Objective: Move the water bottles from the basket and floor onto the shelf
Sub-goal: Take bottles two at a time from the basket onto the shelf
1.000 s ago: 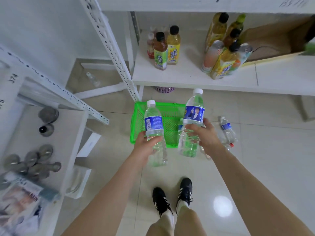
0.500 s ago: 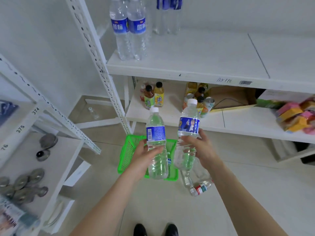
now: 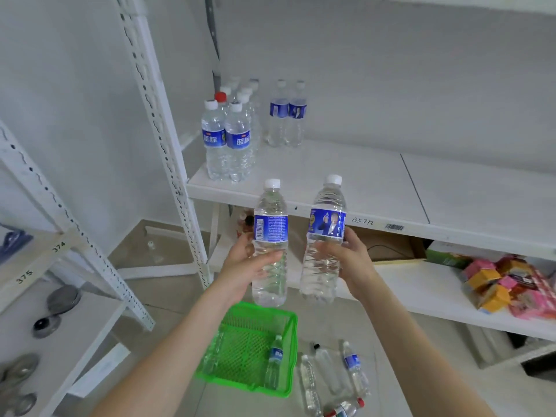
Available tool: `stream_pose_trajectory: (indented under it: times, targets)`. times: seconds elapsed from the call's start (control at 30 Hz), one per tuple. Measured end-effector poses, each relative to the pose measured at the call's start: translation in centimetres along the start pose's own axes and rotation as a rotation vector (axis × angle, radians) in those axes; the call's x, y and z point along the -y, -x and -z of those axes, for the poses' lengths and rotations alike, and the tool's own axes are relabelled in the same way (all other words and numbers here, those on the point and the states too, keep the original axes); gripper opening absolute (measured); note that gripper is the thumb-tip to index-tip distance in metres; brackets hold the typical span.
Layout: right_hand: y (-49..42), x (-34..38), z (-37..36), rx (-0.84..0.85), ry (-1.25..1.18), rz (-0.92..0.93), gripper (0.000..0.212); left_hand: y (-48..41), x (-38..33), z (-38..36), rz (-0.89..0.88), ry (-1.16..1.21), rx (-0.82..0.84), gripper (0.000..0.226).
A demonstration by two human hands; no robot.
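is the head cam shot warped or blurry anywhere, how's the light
Head view: wide-angle bending makes the shelf upright lean; light is soft and even, no hard shadows; the bottle in the left hand and the second bottle in the right hand are fairly sharp; the floor bottles near the bottom edge look smeared.

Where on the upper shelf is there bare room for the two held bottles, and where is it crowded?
Bare: the upper shelf in front of the blue-label pair, right of the bottle cluster, and the whole board right of the seam. Crowded: the left corner by the upright post.
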State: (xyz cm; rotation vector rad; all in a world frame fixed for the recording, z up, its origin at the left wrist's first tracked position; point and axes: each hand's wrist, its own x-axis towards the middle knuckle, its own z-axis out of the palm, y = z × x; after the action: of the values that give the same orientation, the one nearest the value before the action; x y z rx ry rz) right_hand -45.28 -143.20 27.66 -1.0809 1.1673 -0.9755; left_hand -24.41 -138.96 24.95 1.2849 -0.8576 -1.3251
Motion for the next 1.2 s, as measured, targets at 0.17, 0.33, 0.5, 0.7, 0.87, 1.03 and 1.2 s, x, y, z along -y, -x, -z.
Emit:
stream_pose_trajectory:
  times: [0.17, 0.33, 0.5, 0.7, 0.87, 1.03, 1.2]
  targets:
    - [-4.5, 2.8, -1.3, 0.01, 0.033, 0.081, 0.049, -4.6, -3.6, 0.5, -0.047, -0.045, 0.007, 0.062]
    - [-10.5, 4.4, -2.7, 0.0, 0.039, 0.117, 0.046, -10.8, -7.0, 1.5, -0.101, -0.112, -0.003, 0.056]
    - [-16.6, 5.9, -3.1, -0.041, 0.056, 0.117, 0.059, -16.8, -9.8, 0.9, -0.131, -0.137, -0.016, 0.056]
    - [-24.3, 7.9, -2.5, -0.028, 0.028, 0.1, 0.058, -24.1, -11.3, -1.2, -0.127, -0.173, -0.067, 0.062]
    - [-29.6, 9.4, -2.1, -0.006, 0.043, 0.115, 0.058, -28.9, -11.8, -2.3, -0.11, -0.203, -0.129, 0.065]
    - [-34.2, 10.1, -2.3, -0.004, 0.076, 0.118, 0.055, -32.8, -11.8, -2.1, -0.087, -0.219, -0.22, 0.068]
    - [-37.9, 9.6, -2.9, -0.014, 0.093, 0.153, 0.058, -35.4, -11.7, -1.9, -0.097, -0.154, -0.251, 0.07]
